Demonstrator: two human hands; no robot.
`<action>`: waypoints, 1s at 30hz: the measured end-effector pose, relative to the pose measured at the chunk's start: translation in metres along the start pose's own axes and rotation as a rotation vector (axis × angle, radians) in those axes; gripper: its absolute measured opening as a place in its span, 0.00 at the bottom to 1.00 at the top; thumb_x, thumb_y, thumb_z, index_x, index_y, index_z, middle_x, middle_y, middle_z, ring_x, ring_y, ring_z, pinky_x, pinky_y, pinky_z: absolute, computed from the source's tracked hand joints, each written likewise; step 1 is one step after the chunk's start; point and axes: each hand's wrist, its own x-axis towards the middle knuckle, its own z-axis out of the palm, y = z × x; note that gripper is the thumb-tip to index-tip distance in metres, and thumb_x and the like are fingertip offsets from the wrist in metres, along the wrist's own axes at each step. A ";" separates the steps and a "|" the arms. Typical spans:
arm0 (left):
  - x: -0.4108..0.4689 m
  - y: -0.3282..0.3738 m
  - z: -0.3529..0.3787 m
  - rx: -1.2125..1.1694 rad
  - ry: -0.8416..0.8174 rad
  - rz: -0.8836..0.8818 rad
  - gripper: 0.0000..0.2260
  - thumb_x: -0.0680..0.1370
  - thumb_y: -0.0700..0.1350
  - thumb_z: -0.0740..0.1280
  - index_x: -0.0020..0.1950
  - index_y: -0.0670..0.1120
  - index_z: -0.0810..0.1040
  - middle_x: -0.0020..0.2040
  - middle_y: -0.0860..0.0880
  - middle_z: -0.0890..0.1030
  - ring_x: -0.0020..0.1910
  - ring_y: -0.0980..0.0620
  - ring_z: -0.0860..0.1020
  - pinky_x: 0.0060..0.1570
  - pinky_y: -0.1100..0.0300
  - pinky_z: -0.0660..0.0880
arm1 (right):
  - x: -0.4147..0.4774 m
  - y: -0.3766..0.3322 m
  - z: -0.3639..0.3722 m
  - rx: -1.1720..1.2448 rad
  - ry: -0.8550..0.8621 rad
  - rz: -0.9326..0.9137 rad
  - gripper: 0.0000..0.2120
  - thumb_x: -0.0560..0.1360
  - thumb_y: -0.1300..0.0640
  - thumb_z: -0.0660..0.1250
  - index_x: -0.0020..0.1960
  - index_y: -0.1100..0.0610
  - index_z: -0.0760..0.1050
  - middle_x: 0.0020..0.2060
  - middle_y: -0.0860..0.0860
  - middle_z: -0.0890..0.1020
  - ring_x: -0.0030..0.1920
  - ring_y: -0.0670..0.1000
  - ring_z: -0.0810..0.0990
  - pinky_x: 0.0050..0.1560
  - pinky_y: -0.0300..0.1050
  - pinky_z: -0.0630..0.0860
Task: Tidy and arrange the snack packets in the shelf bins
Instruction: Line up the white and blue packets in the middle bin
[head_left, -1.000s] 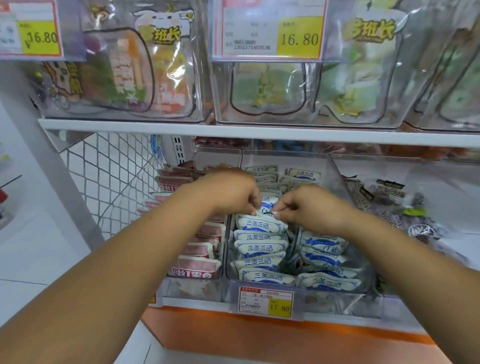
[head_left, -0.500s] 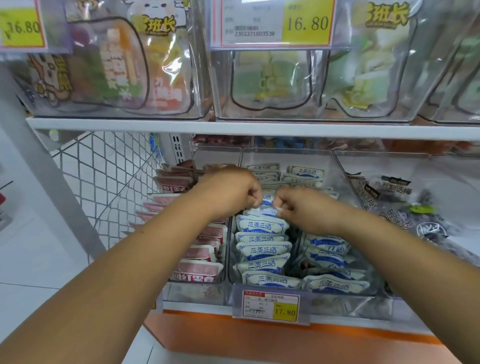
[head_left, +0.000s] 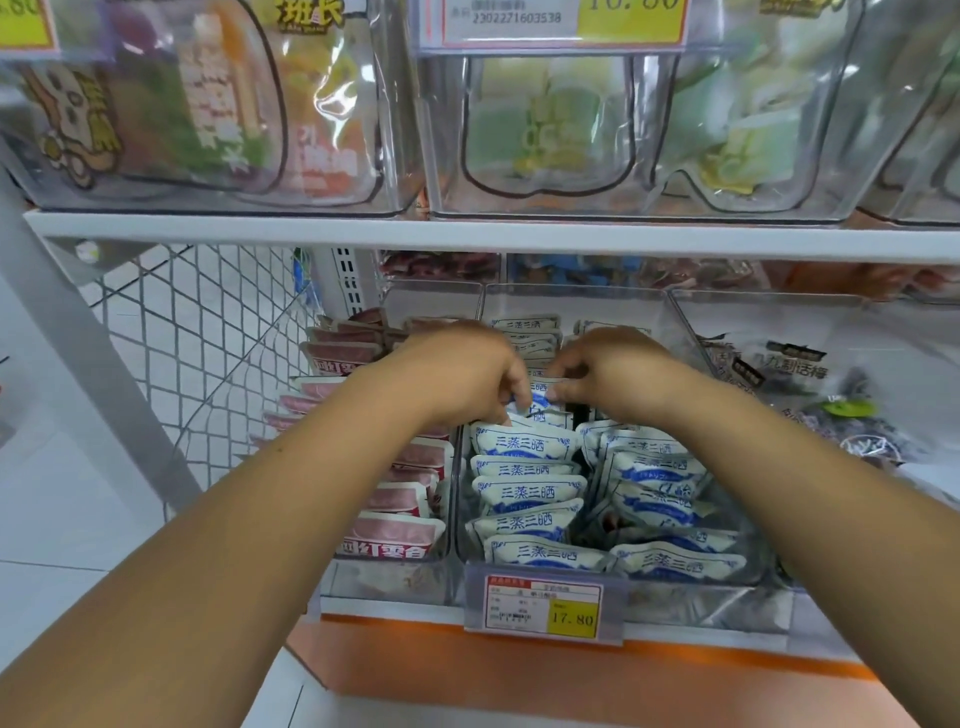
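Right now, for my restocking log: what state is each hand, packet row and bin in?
left hand: pinches the blue-white packet
right hand: pinches the same packet
blue-white packet: held by both hands, in the middle bin
left row: upright, lined up
right row: leaning, uneven

White-and-blue snack packets (head_left: 524, 493) stand on edge in two front-to-back rows in the clear middle bin (head_left: 701, 603); the right row leans and sits looser. One raised packet (head_left: 540, 405) in the left row is pinched by the left hand (head_left: 467, 374) and the right hand (head_left: 618, 371). Pink packets (head_left: 400, 535) fill the clear left bin (head_left: 384, 582).
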 end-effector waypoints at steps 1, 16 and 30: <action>0.001 0.001 0.000 0.014 -0.006 0.004 0.10 0.72 0.48 0.74 0.52 0.60 0.83 0.42 0.62 0.80 0.45 0.60 0.79 0.50 0.58 0.78 | 0.000 0.001 0.000 -0.008 0.023 -0.005 0.10 0.76 0.48 0.68 0.54 0.50 0.82 0.50 0.47 0.83 0.46 0.47 0.77 0.45 0.40 0.71; 0.000 -0.001 0.003 -0.031 0.109 -0.030 0.04 0.73 0.51 0.73 0.47 0.55 0.83 0.41 0.60 0.83 0.40 0.62 0.77 0.44 0.63 0.70 | -0.046 -0.006 -0.003 0.079 0.015 -0.155 0.08 0.70 0.43 0.73 0.45 0.46 0.83 0.40 0.42 0.81 0.41 0.40 0.78 0.44 0.38 0.75; -0.017 -0.001 0.004 -0.071 0.201 0.082 0.06 0.72 0.53 0.73 0.44 0.55 0.80 0.43 0.60 0.80 0.45 0.58 0.76 0.50 0.54 0.75 | -0.056 -0.003 -0.011 0.016 0.064 -0.128 0.10 0.71 0.41 0.70 0.45 0.45 0.83 0.43 0.42 0.80 0.43 0.41 0.77 0.46 0.42 0.75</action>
